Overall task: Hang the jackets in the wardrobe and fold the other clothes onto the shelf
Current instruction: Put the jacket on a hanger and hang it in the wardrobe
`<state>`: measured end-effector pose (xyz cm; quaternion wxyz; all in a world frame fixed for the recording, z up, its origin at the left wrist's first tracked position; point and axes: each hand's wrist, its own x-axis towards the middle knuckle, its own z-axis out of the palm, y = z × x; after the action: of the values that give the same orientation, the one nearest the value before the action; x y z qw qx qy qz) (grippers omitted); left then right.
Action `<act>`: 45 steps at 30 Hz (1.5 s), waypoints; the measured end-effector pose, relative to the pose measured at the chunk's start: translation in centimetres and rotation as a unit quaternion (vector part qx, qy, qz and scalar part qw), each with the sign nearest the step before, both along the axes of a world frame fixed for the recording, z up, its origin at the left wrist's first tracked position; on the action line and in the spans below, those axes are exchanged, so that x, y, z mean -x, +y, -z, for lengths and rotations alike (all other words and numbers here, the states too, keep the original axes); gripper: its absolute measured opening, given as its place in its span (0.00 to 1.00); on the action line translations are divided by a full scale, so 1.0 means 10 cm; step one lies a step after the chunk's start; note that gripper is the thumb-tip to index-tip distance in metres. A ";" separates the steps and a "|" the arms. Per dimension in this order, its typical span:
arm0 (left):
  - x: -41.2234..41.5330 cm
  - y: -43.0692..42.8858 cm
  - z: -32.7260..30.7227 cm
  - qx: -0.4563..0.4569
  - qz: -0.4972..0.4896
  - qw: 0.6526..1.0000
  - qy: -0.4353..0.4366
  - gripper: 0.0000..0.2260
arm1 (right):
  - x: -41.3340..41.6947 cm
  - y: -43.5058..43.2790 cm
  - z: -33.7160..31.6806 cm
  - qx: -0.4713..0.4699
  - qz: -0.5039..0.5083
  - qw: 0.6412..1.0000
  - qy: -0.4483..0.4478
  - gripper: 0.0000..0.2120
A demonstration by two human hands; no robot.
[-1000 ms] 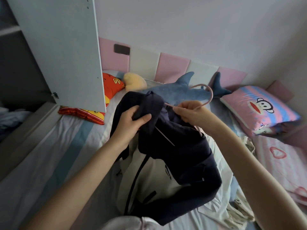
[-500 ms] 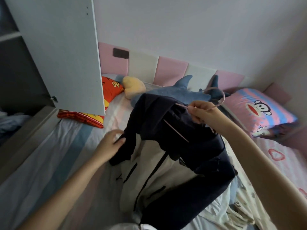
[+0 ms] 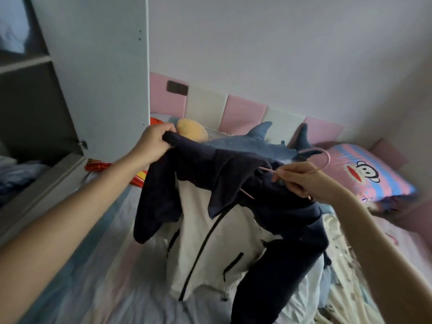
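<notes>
Pale striped bedding [image 3: 93, 265] fills the near part of the scene, backed by a padded headboard [image 3: 245, 111] of pink and white panels along the far wall. An open white wardrobe door [image 3: 100, 66] stands at the left, with the wardrobe's grey shelves [image 3: 23, 64] beyond it.

A navy and white zip jacket [image 3: 217, 242] is held up over the middle of the bed, its lower part drooping onto the sheet. One navy sleeve dangles on the left, the other trails toward the near right. The left hand [image 3: 155, 141] grips the jacket's top edge at the far left, fingers curled round a bunch of navy fabric. The right hand [image 3: 301, 178] pinches a thin pink hanger [image 3: 326, 160] just below its hook, which arcs up and to the right of the fingers. One arm of the hanger slants down into the dark fabric at the neck.

Behind the jacket lie a blue shark plush [image 3: 252, 143] and a yellow plush [image 3: 192, 132]. A red-orange cushion [image 3: 98, 166] peeks out under the left forearm. At the far right sits a pink and blue striped pillow [image 3: 364, 171] with a cartoon monkey face, and cream cloth [image 3: 346, 265] is crumpled along the right edge of the bed.
</notes>
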<state>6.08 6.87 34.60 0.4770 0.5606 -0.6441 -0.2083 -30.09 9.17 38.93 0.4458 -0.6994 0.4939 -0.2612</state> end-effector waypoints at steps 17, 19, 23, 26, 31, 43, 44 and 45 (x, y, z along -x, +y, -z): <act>-0.56 0.47 -0.30 -0.097 -0.122 0.983 -0.096 0.02 | -1.32 -0.54 -0.48 -0.024 0.054 0.998 -0.032 0.17; -0.58 0.45 -0.41 -0.110 -0.107 0.986 -0.063 0.04 | -1.53 -0.50 -0.71 -0.032 0.013 0.998 -0.048 0.18; -0.56 0.43 -0.58 -0.148 -0.076 0.982 0.089 0.20 | -1.88 -0.45 -1.24 -0.057 -0.043 0.996 -0.058 0.19; -0.49 0.47 -0.79 -0.169 -0.080 0.956 0.226 0.26 | -2.00 -0.41 -1.63 -0.048 -0.028 0.995 -0.077 0.19; -0.48 0.42 -1.21 -0.119 -0.052 0.981 0.141 0.16 | -1.79 -0.45 -2.14 0.015 0.030 0.986 -0.165 0.19; -0.24 0.19 -1.27 0.177 -0.012 0.847 -0.502 0.23 | -2.12 -0.43 -2.28 0.156 0.047 0.980 -0.113 0.08; -0.26 0.17 -1.25 0.187 -0.029 0.839 -0.510 0.21 | -2.17 -0.44 -2.30 0.170 0.042 0.979 -0.107 0.08; -0.27 0.16 -1.24 0.201 -0.040 0.839 -0.504 0.19 | -2.21 -0.48 -2.30 0.184 0.034 0.977 -0.099 0.08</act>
<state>8.77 8.52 47.04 0.1964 0.5054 -0.8000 0.2568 -8.00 4.42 61.90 0.3472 -0.7227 0.4146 -0.4305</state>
